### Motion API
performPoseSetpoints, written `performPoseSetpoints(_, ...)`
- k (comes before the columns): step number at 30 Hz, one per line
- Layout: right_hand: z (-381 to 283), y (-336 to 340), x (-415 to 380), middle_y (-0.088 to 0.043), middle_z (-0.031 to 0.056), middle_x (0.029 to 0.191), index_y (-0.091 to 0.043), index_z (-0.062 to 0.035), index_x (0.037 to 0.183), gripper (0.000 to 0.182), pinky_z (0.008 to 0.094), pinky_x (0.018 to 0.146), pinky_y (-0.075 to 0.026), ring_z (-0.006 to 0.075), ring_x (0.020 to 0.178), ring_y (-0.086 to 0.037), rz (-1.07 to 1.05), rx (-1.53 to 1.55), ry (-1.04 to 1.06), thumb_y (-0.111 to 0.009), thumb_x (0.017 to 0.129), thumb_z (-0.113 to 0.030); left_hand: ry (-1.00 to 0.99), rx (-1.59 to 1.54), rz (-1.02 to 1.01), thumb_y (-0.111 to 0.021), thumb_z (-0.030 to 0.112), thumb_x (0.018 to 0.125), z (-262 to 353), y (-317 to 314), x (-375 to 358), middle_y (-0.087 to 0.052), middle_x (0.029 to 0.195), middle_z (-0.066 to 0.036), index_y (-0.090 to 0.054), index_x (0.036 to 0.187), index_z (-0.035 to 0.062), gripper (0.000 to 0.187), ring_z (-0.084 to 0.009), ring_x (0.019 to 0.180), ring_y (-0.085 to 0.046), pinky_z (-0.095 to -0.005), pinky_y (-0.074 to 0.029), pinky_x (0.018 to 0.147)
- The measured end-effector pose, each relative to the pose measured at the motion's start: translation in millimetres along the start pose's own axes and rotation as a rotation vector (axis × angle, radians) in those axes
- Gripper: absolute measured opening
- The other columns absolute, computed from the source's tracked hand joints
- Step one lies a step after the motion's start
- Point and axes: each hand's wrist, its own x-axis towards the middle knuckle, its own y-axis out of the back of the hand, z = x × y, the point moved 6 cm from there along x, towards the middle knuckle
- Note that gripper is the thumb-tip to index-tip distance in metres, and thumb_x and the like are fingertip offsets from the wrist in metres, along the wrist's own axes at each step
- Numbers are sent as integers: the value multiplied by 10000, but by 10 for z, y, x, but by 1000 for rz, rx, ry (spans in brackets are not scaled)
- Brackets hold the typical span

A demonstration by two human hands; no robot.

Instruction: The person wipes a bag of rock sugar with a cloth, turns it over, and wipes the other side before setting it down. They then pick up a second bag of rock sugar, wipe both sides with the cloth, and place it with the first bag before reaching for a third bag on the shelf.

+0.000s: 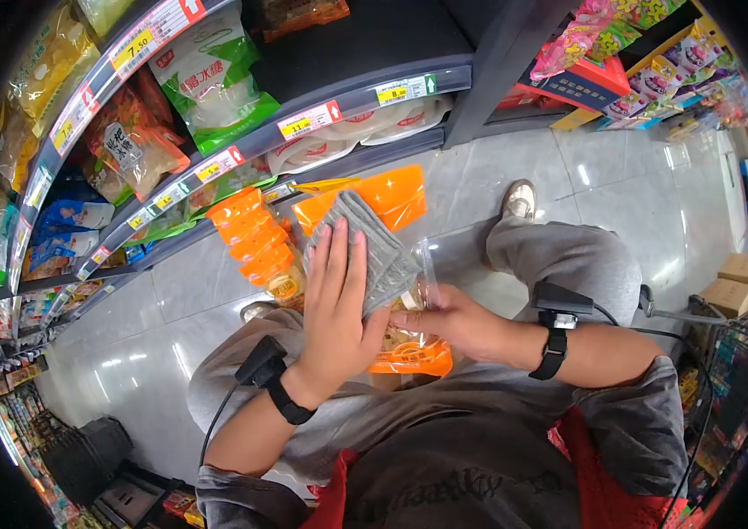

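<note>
The left hand (336, 304) lies flat with fingers spread on a grey cloth (372, 247), pressing it against a clear bag (409, 339) with orange ends, held in front of the chest above the knees. The right hand (453, 322) has its grip pinched on the bag's side, just beside the cloth. Behind them, more orange-topped bags (255, 234) stand by the shelf (338, 123) of packets, over a tiled floor (621, 189).
</note>
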Motion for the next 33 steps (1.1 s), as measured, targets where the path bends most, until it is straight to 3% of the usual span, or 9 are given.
performPoseSetpoints(4, 51, 11, 35, -665, -1, 1059, -594, -16, 1221, 276, 264, 771, -498, 81, 905, -600, -32, -152, 87, -621, 986, -157, 22, 29, -96, -616, 96, 808, -71, 1, -21, -299, 1555, -281, -375, 1474, -54, 724, -488, 1442, -261, -567, -197, 1172)
performPoseSetpoints(6, 112, 36, 69, -665, -4, 1063, -590, -9, 1229, 288, 269, 762, -492, 82, 896, -592, -54, -271, 166, -617, 989, -166, 8, 47, -102, -591, 71, 819, -29, -17, -48, -285, 1565, -277, -348, 1483, -58, 718, -469, 1461, -238, -558, -177, 1184)
performPoseSetpoints(9, 109, 37, 81, -678, 150, 1163, -583, 12, 1256, 337, 335, 951, -478, 165, 1012, -614, -89, -457, 62, -615, 954, -134, -32, 70, -112, -597, 132, 829, 7, -73, -90, -287, 1567, -271, -355, 1489, -42, 724, -475, 1453, -252, -569, -190, 1176)
performPoseSetpoints(12, -79, -64, -6, -657, 205, 1177, -572, 5, 1264, 365, 359, 957, -477, 228, 1026, -628, -101, -665, -209, -624, 923, -115, -83, 75, -139, -602, 205, 831, 64, -88, -94, -320, 1560, -250, -410, 1477, 6, 703, -474, 1440, -281, -579, -213, 1165)
performPoseSetpoints(15, 97, 5, 20, -639, 221, 1194, -550, 1, 1285, 396, 379, 956, -477, 279, 1077, -625, -65, -617, 305, -618, 905, -87, -181, 126, -187, -617, 259, 816, 117, -111, -75, -378, 1551, -183, -491, 1438, 66, 663, -445, 1437, -308, -567, -231, 1166)
performPoseSetpoints(18, 64, -7, -29, -626, 222, 1205, -529, 14, 1296, 411, 392, 954, -478, 290, 1128, -612, -98, -715, 296, -605, 900, -68, -264, 203, -287, -639, 272, 791, 196, -126, -49, -394, 1551, -139, -512, 1419, 79, 669, -430, 1437, -317, -552, -241, 1169)
performPoseSetpoints(23, -86, -56, -30, -654, 205, 1139, -549, 20, 1250, 350, 391, 938, -483, 294, 1073, -637, -50, -616, 185, -579, 910, -61, -155, 284, -236, -672, 269, 732, 166, -91, 58, -416, 1546, -48, -559, 1384, 108, 681, -438, 1435, -312, -627, -254, 1130)
performPoseSetpoints(27, -49, -5, 1, -678, 219, 1035, -583, 36, 1184, 299, 399, 894, -496, 315, 983, -664, -45, -543, 248, -579, 923, -111, -111, 326, -219, -674, 187, 713, 189, -71, 100, -400, 1550, -89, -541, 1415, 124, 717, -510, 1418, -281, -645, -247, 1129)
performPoseSetpoints(33, -157, -20, -2, -677, 251, 976, -592, 52, 1132, 303, 423, 846, -503, 383, 912, -663, -58, -742, 117, -597, 927, -171, -82, 294, -145, -653, 147, 731, 151, -25, 117, -385, 1556, -120, -531, 1421, 111, 702, -509, 1417, -282, -611, -268, 1132)
